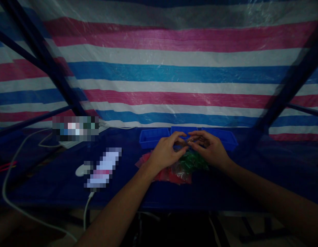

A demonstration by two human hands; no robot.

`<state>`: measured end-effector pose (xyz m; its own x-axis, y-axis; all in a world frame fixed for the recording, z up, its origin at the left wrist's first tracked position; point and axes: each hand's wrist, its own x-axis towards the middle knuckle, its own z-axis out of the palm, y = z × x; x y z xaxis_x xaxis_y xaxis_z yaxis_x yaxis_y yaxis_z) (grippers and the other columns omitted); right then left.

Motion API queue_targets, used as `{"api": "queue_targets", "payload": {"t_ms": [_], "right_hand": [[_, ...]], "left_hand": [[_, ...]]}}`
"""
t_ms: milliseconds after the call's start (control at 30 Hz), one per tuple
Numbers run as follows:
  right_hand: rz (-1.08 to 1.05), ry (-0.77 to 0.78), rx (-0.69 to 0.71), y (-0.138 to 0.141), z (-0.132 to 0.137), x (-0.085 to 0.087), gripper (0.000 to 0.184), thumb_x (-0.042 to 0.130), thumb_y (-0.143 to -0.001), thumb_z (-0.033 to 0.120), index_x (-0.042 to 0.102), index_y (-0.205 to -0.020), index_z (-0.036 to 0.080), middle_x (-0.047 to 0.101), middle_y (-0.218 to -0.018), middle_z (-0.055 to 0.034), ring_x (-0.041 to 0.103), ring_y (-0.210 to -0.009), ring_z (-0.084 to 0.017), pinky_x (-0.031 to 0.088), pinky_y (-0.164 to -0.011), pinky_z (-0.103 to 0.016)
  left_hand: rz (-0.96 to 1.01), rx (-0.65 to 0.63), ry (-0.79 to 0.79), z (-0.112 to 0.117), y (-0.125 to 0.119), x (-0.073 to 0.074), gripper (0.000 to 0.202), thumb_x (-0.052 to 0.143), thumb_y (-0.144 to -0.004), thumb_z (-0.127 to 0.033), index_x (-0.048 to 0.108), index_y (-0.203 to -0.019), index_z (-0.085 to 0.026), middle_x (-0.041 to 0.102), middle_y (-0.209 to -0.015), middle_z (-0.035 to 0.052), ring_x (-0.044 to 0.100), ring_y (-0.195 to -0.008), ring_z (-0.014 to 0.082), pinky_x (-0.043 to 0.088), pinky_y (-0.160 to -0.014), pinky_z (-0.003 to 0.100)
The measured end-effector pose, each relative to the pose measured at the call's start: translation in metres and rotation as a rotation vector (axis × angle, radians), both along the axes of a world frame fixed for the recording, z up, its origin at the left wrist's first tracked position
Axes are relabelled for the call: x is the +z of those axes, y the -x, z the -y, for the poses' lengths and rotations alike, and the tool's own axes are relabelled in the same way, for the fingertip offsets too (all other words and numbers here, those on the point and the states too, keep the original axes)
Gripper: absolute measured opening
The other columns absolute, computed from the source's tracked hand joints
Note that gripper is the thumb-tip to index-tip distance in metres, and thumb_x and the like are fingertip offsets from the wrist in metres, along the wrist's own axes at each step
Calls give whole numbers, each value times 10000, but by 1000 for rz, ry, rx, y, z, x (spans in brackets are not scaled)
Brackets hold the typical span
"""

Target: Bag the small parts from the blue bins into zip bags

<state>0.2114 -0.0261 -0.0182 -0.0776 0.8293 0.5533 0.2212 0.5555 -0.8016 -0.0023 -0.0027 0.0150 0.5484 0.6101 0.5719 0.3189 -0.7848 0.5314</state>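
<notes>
Tiny pale part, blurred, pinched between left hand and right hand.

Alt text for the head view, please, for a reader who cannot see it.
Two bare hands, left hand and right hand, meet fingertip to fingertip over a dim blue table, pinching something too small to identify. Below them lie red bags and green bags; blue trays sit behind, before a striped tarp.

head cam | fwd+down, steep | close over table | single view
</notes>
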Motion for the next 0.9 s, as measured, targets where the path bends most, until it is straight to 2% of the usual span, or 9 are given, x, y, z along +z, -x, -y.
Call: {"api": "queue_targets", "payload": {"t_ms": [233, 367, 500, 700, 900], "right_hand": [[19, 8, -22, 0, 0, 1, 311, 799, -865, 371, 735, -1145, 252, 781, -1094, -67, 761, -959, -236, 631, -888, -392], [28, 7, -17, 1, 2, 4, 279, 789, -873, 376, 758, -1123, 258, 782, -1128, -64, 767, -956, -238, 638, -875, -389], [-15, 82, -32, 0, 3, 7, 291, 807, -851, 397, 788, -1105, 256, 812, -1053, -61, 788, -902, -248, 656, -856, -407], [-184, 132, 38, -1, -1, 3, 330, 854, -804, 352, 752, -1091, 225, 815, -998, -69, 792, -916, -231, 660, -871, -376], [-109, 72, 9, -2, -4, -2, 355, 851, -811, 373, 720, -1099, 214, 787, -978, -74, 773, -928, -226, 648, -861, -355]], "left_hand": [[-28, 17, -3, 0, 0, 0, 309, 657, -959, -227, 608, -1264, -231, 797, -1067, 17, 769, -989, 188, 580, -900, 329], [-35, 37, -40, 0, -1, 0, 226, 649, -962, -218, 661, -1188, -222, 794, -1073, 20, 764, -979, 180, 581, -910, 325], [8, 36, -56, -1, -1, 2, 169, 643, -965, -223, 696, -1125, -213, 793, -1045, 28, 759, -931, 174, 590, -893, 323], [63, 44, -30, 0, 0, 4, 212, 718, -916, -254, 698, -1121, -209, 794, -1001, 31, 761, -901, 180, 601, -860, 327], [48, 45, -38, 1, -1, 3, 238, 719, -908, -199, 688, -1143, -221, 793, -1038, 20, 760, -928, 170, 592, -908, 331]]}}
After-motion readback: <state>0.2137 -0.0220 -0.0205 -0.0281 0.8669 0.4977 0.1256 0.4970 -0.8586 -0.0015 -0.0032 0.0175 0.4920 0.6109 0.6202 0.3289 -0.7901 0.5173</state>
